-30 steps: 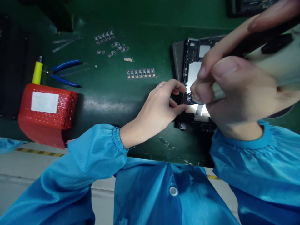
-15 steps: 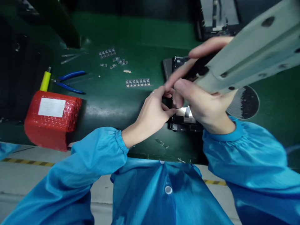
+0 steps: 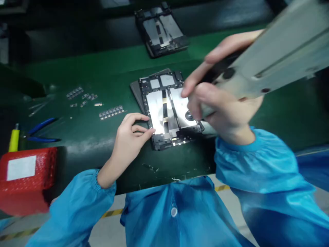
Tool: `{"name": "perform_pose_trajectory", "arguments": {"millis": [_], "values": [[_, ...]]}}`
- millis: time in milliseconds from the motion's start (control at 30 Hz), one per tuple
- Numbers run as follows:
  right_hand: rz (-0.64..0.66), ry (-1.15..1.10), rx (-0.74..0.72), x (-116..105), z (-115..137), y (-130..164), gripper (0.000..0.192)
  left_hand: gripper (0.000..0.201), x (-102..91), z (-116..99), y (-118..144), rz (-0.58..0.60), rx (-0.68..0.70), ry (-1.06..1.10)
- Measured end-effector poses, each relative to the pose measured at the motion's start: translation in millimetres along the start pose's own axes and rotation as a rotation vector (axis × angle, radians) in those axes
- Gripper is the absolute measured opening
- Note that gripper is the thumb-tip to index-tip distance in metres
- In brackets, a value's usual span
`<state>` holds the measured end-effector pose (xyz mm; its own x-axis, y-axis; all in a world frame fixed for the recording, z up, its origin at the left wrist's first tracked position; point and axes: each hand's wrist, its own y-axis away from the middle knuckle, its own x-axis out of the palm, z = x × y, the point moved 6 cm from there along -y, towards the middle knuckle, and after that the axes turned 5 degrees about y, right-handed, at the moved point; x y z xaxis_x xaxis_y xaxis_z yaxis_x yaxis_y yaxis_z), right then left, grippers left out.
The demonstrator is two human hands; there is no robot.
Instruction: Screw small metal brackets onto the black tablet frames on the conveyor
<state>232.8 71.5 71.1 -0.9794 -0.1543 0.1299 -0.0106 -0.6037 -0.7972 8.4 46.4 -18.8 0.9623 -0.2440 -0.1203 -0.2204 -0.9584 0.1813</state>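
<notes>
- Green matting covers the desk [image 3: 108, 75], and on it, under both hands, lies an opened tablet frame [image 3: 164, 109] with its bare metal back plate and black rim showing.
- Left hand [image 3: 128, 137]: it rests at the frame's left edge, fingers curled, with thumb and forefinger tips touching the rim as if steadying it. It grips nothing else that I can see.
- Right hand [image 3: 221, 109]: it is closed around the barrel of a pale grey electric screwdriver [image 3: 269, 58], forefinger stretched along the top. The tool's metal nose points down over the right part of the plate, just beyond the fingertips; blur hides whether the bit touches.
- How far along, as a judgement: the frame is open and no cover is on it, so fastening looks mid-way rather than finished. Which screws are already in is too small to tell.
- Strips of small components [image 3: 111, 112] lie just beyond the left hand, with more loose pieces [image 3: 82, 96] farther out, so parts appear to remain.
- Well to the left of the left hand sit blue-handled pliers [image 3: 41, 132], a yellow-handled tool [image 3: 14, 140] and a red bubble-wrapped packet [image 3: 24, 180] with a white label.
- Beyond both hands, farther up the desk, lies a second opened frame [image 3: 161, 31], apart from the one in hand.
- Blue smock sleeves cover both forearms to the wrist.
</notes>
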Motion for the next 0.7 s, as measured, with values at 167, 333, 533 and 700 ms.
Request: {"name": "perform_pose_trajectory", "arguments": {"millis": [167, 333, 533, 700], "values": [[-0.206, 0.146, -0.174, -101.4, -3.0, 13.9, 0.043, 0.034, -3.5, -17.7, -6.9, 0.078, -0.056, -0.214], [-0.427, 0.375, -0.206, -124.1, -4.9, 28.6, 0.044, 0.034, -6.8, -24.5, -16.6, 0.155, -0.093, -0.282], [-0.343, 0.412, -0.301, -102.1, -2.4, 29.7, 0.040, 0.034, -9.3, -22.8, -11.2, 0.108, -0.091, -0.256], [-0.351, 0.523, -0.102, -102.9, -2.7, 34.4, 0.056, 0.030, -8.5, -22.3, -9.4, 0.068, -0.081, -0.230]]}}
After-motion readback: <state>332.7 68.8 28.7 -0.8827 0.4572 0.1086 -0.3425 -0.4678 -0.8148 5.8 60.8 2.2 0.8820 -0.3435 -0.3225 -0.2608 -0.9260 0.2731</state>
